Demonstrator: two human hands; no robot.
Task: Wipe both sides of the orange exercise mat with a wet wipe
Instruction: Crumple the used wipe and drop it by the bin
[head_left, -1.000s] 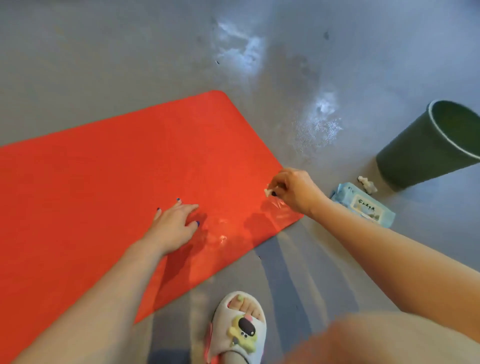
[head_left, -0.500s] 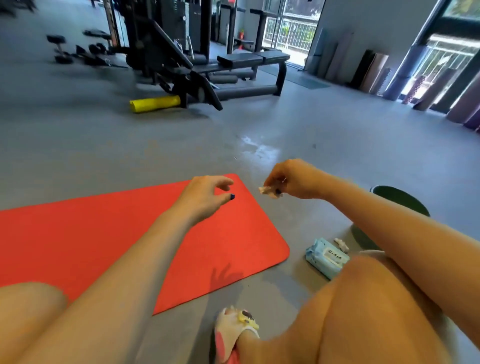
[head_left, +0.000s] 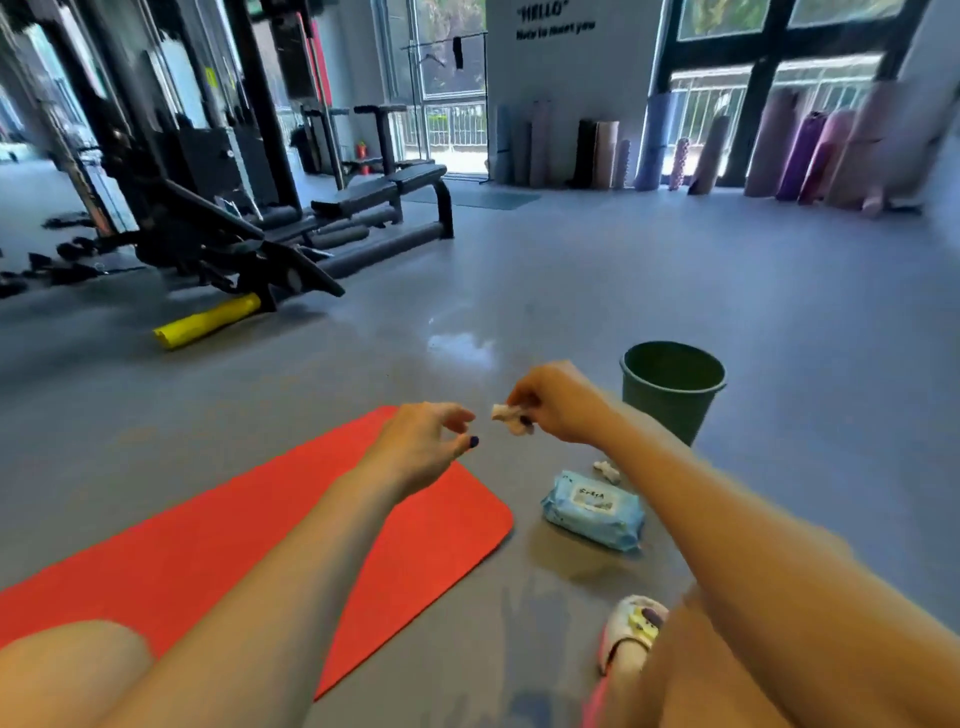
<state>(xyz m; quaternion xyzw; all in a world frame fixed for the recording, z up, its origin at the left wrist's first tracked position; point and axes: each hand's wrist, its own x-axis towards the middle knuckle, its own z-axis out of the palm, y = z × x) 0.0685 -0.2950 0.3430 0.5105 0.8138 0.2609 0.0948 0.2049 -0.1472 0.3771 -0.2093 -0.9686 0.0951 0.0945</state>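
Pinching a small crumpled wet wipe (head_left: 511, 417) between thumb and fingertips, the right hand (head_left: 558, 404) is held up in the air above the grey floor (head_left: 571, 270), just past the far corner of the orange mat (head_left: 208, 540). The left hand (head_left: 423, 447) is raised close beside it, a small gap away from the wipe, with its fingers loosely curled and its thumb and forefinger apart, gripping nothing. Its nails are painted dark.

The mat lies flat on the floor at the lower left, with its rounded near-right corner pointing toward a pale blue pack of wipes (head_left: 592, 511). The pack rests on the floor just beside that corner, not touching the mat. A small white balled-up scrap (head_left: 607, 470) sits on the floor between the pack and a dark green bucket (head_left: 672, 389), which stands upright beyond them. The right forearm crosses in front of the lower edge of the bucket.

A bare knee shows at the lower left, and a foot in a white slipper (head_left: 631, 631) with a cartoon print is planted on the floor at the lower right. Farther back stand a black weight bench (head_left: 384, 200) and other gym machines, with a yellow foam roller (head_left: 208, 320) lying on the floor near them. Rolled mats (head_left: 810, 156) lean along the windows at the far wall.
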